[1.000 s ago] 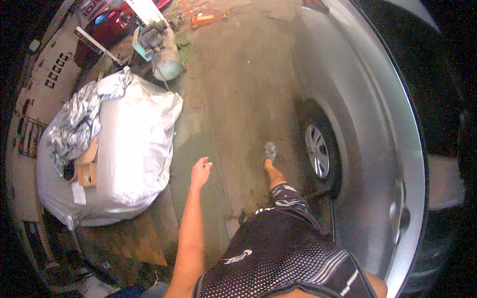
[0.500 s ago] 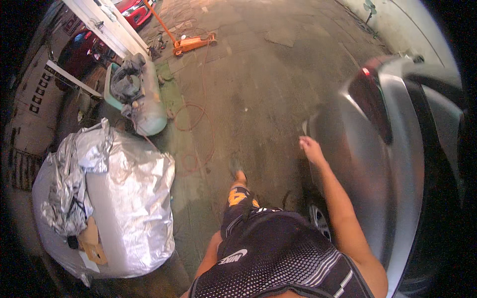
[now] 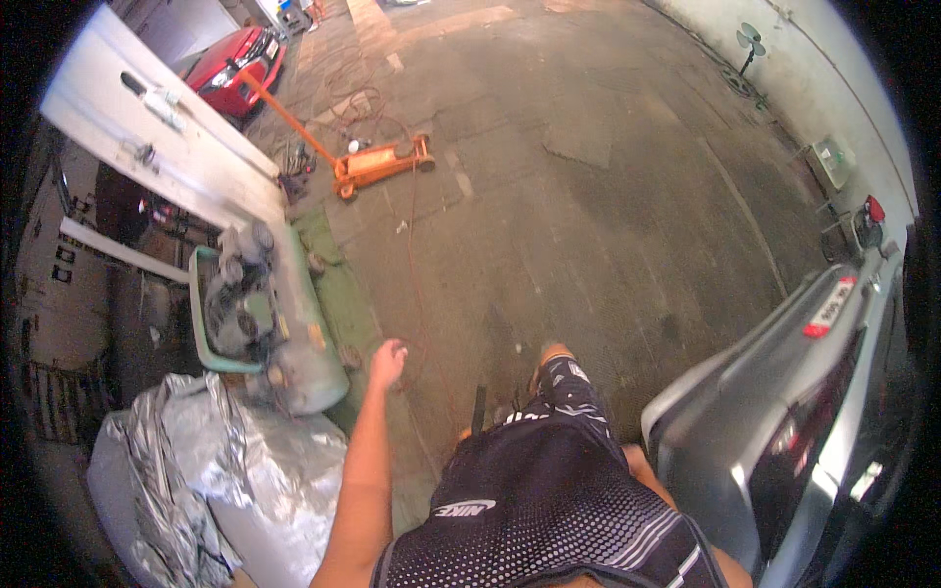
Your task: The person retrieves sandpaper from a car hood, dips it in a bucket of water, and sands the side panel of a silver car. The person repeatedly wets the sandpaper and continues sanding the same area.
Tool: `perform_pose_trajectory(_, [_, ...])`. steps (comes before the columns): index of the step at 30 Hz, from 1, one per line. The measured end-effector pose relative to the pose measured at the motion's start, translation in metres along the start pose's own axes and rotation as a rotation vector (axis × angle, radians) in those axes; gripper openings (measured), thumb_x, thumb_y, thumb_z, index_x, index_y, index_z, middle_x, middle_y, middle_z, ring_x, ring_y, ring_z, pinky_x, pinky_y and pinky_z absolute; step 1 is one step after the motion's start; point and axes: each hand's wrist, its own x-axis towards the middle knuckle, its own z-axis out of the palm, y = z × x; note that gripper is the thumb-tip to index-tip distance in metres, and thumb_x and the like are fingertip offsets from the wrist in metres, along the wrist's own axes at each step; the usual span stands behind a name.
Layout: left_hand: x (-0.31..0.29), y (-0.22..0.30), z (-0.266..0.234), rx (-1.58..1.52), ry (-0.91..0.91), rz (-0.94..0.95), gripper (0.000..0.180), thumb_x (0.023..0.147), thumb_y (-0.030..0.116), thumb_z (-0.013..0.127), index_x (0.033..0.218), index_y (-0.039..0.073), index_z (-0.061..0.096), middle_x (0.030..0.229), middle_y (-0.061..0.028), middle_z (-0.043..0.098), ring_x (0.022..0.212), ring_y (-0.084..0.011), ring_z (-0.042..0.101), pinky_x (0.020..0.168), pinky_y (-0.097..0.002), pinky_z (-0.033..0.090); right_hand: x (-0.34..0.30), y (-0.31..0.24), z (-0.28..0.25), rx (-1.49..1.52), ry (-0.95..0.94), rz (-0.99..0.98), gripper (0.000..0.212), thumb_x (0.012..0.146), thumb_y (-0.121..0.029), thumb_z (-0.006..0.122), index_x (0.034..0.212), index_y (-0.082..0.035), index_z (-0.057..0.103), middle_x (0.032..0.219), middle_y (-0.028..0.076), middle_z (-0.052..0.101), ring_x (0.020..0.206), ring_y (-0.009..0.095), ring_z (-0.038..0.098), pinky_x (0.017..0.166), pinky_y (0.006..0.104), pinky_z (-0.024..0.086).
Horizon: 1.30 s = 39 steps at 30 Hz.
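Note:
My left hand (image 3: 388, 365) swings forward over the floor, its fingers loosely curled and no object visible in it. The green air compressor (image 3: 306, 348) is nearest to it, on the left, with a gap between them. Below the compressor a silver cover (image 3: 294, 470) drapes over a large bulky shape. My right arm (image 3: 649, 477) hangs back beside my torso, and the fingers of that hand are hidden. To its right is the rear of a grey car (image 3: 706, 421). One leg (image 3: 569, 387) is stepping forward.
An orange floor jack (image 3: 377, 165) stands ahead on the left, with a thin hose (image 3: 417, 255) trailing along the floor. Beyond are a white pillar (image 3: 176, 118) and a red car (image 3: 235, 69). A fan (image 3: 751, 41) stands by the right wall (image 3: 833, 69).
I have walked forward; the jack and compressor appear closer and the grey car slides back. My left arm has swung forward, my right arm back, and the other leg leads.

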Motion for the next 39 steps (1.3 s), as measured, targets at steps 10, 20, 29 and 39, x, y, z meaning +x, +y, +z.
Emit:
perform_pose_trajectory(10, [0.284, 0.108, 0.014, 0.06, -0.211, -0.1, 0.039, 0.094, 0.031, 0.062, 0.119, 0.002, 0.067, 0.119, -0.0214, 0.069, 0.114, -0.0373, 0.065, 0.099, -0.0455, 0.051, 0.311, 0.015, -0.21, 0.553, -0.342, 0.842, 0.04, 0.094, -0.038, 0.052, 0.1, -0.003, 0.072, 0.104, 0.023, 0.071, 0.1, 0.043, 0.065, 0.088, 0.0509, 0.05])
perform_pose_trajectory(20, [0.418, 0.143, 0.037, 0.004, -0.615, -0.528, 0.039, 0.086, 0.032, 0.065, 0.106, 0.001, 0.075, 0.109, -0.0237, 0.073, 0.101, -0.0366, 0.071, 0.084, -0.0465, 0.054, 0.916, 0.063, -0.735, 0.453, 0.571, 0.145, 0.033, 0.096, -0.027, 0.063, 0.118, -0.004, 0.07, 0.106, 0.017, 0.074, 0.099, 0.031, 0.071, 0.088, 0.0398, 0.054])
perform_pose_trajectory(29, [0.867, 0.204, -0.079, 0.002, -0.121, -0.454, 0.039, 0.092, 0.031, 0.066, 0.12, 0.004, 0.068, 0.118, -0.0197, 0.071, 0.112, -0.0356, 0.067, 0.096, -0.0435, 0.052, 1.157, 0.104, -0.734, 0.5, 0.151, 0.383, 0.041, 0.093, -0.038, 0.059, 0.095, 0.001, 0.072, 0.096, 0.024, 0.073, 0.089, 0.039, 0.07, 0.08, 0.0494, 0.054])
perform_pose_trajectory(39, [1.322, 0.388, -0.228, -0.055, 0.096, -0.041, 0.042, 0.094, 0.029, 0.065, 0.128, 0.005, 0.064, 0.115, -0.0193, 0.072, 0.108, -0.0358, 0.069, 0.094, -0.0438, 0.053, 1.266, 0.111, -0.728, 0.453, -0.406, 0.845, 0.04, 0.089, -0.039, 0.065, 0.101, -0.002, 0.073, 0.103, 0.023, 0.073, 0.099, 0.039, 0.07, 0.087, 0.0481, 0.055])
